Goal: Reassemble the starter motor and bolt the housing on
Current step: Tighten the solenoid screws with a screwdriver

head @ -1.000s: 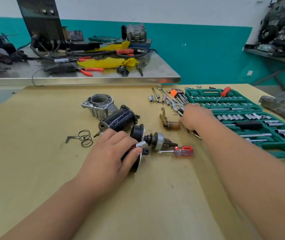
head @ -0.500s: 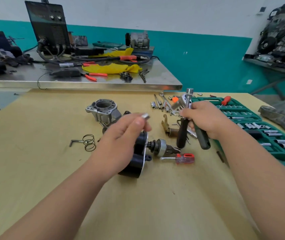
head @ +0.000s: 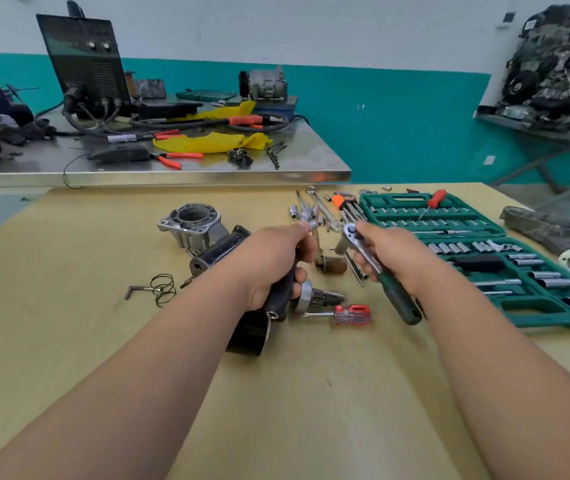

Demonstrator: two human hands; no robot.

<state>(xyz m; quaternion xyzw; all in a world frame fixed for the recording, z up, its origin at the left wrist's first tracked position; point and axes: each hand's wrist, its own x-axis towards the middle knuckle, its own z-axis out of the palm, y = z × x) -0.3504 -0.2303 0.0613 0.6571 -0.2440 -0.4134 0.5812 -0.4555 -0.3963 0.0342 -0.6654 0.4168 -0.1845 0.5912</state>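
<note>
Out at nine o'clock on the wooden table (head: pixel 68 306) lie a loose spring (head: pixel 163 289) and a small bent key (head: pixel 134 291), touching one another. At eleven o'clock from them stands the grey housing (head: pixel 191 223), mouth up, with the black motor body (head: pixel 221 252) lying tilted against its five o'clock side.

The left hand (head: pixel 276 261) is raised over the table. Its lower fingers are curled round a black handle (head: pixel 281 294), and its fingertips pinch a small silver socket (head: pixel 308 225). At four o'clock from that hand the pinion shaft (head: pixel 323 297) lies on the table, with a red screwdriver (head: pixel 351 314) just beside it.

The right hand (head: pixel 394 252) is clenched round a ratchet (head: pixel 378 273), whose head points to eleven o'clock, near the socket but apart from it. Out at three o'clock lies the open green socket case (head: pixel 505 233).
</note>
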